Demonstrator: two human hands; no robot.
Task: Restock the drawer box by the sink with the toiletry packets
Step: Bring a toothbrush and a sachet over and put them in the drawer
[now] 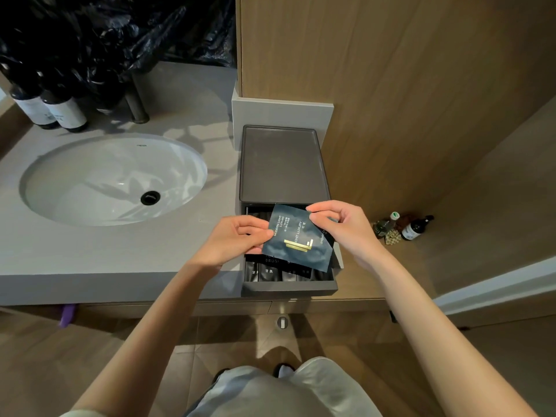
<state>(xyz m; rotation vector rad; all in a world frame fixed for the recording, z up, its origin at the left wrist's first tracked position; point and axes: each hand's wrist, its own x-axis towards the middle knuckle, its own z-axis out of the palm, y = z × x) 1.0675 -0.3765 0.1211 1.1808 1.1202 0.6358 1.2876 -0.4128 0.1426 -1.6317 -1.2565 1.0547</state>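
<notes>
A dark grey drawer box (282, 164) stands on the counter to the right of the sink, with its drawer (290, 286) pulled out toward me. Several black packets (270, 270) with white lettering lie in the drawer. Both hands hold dark blue toiletry packets (298, 239) with gold print just above the open drawer. My left hand (236, 240) pinches their left edge. My right hand (340, 225) pinches the top right corner. The stack looks like two or three packets overlapped; I cannot tell exactly how many.
A white oval sink (114, 179) sits in the grey counter (90, 251) on the left. Dark bottles (64, 111) and a tap base (138, 106) stand behind it, under black plastic bags (114, 31). A wooden wall panel rises on the right. Small bottles (415, 228) stand on the floor.
</notes>
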